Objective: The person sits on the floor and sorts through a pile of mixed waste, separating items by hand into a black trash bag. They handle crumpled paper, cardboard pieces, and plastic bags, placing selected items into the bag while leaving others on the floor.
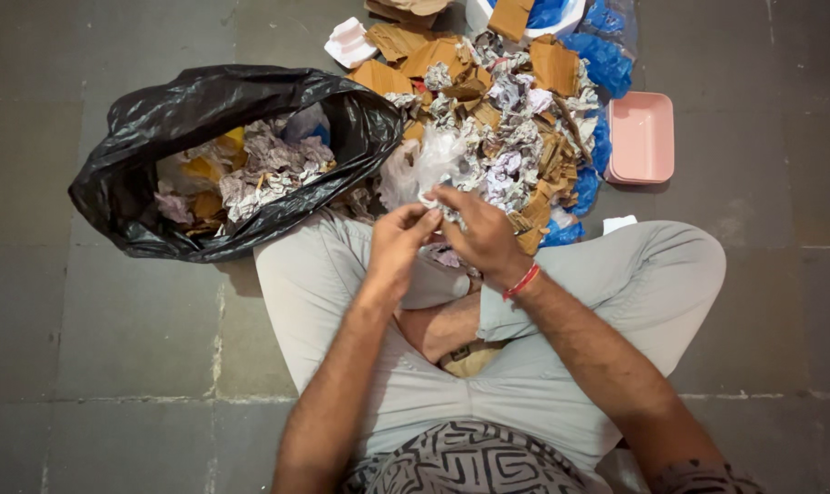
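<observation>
Left hand (395,245) and right hand (477,233) pinch small crumpled paper scrap (436,206) at frame centre; scrap's axis unclear. Black bag (140,197) upper left, waste pile (506,119) above; bare floor (76,348) lower left.

A glossy, wrinkled black plastic bag (223,155) sits at ten o'clock on the matt, rough grey stone floor (95,329), while crumpled paper scraps (511,146), torn brown cardboard pieces (552,66) and a smooth pink plastic tray (641,137) lie from twelve to two o'clock.
</observation>
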